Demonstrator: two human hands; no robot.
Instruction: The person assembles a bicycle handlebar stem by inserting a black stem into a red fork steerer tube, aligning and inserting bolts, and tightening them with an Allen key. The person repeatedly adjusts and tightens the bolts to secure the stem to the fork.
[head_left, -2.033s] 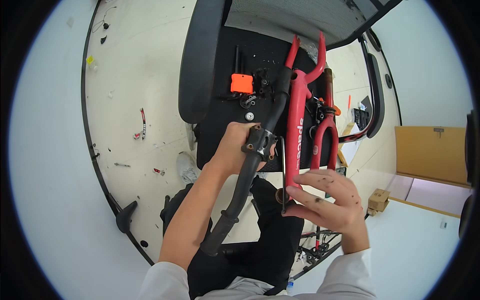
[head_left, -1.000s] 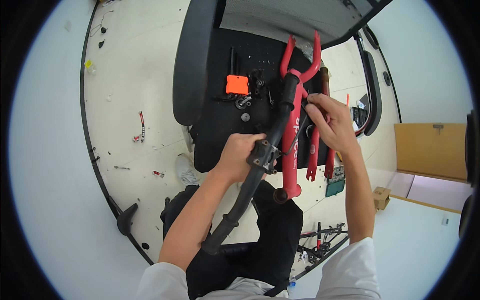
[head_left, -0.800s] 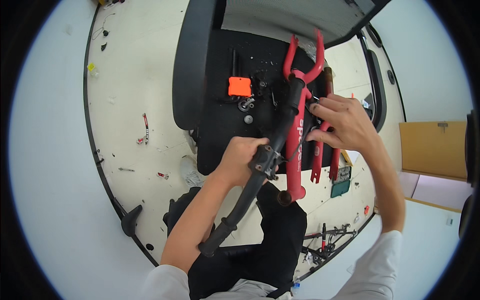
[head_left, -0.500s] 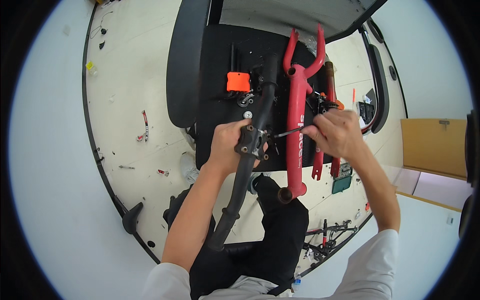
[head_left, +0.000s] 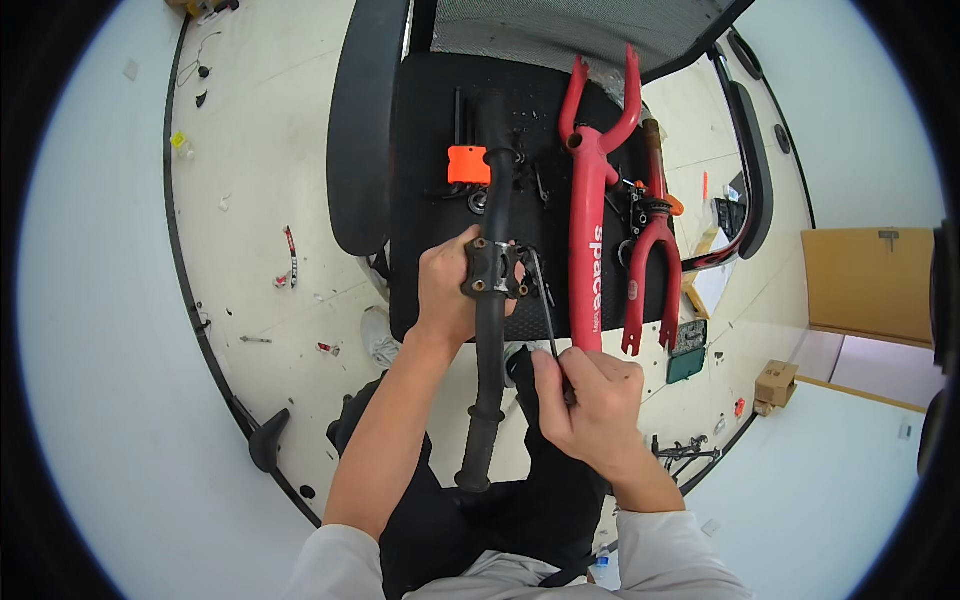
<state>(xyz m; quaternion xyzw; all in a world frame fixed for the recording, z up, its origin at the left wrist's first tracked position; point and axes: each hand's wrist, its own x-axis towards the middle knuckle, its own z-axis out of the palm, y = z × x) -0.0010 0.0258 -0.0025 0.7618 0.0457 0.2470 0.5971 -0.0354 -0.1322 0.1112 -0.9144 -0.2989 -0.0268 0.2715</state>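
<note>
My left hand (head_left: pixel 447 290) is wrapped around the black stem (head_left: pixel 486 268) of a bicycle handlebar (head_left: pixel 489 350). The bar runs lengthwise from over the chair seat toward my lap, a grip at each end. In my closed right hand (head_left: pixel 595 405) is a dark hex key (head_left: pixel 545 295); its far tip meets the right side of the stem, though the exact bolt is hard to make out. A pink bicycle frame (head_left: pixel 586 230) lies just right of the bar, its near end hidden behind my right hand. Farther right lies a pink fork (head_left: pixel 655 245).
The black chair seat (head_left: pixel 430 220) also bears an orange hex key holder (head_left: pixel 468 166) and small metal parts. A chair armrest (head_left: pixel 362 130) rises at the left. On the floor are a saddle (head_left: pixel 267 438), a green case (head_left: pixel 685 364) and a cardboard box (head_left: pixel 775 383).
My right hand has swung toward me with the hex key, which now points back at my lap rather than right. The handlebar has turned more upright in view; my left hand keeps its hold.
</note>
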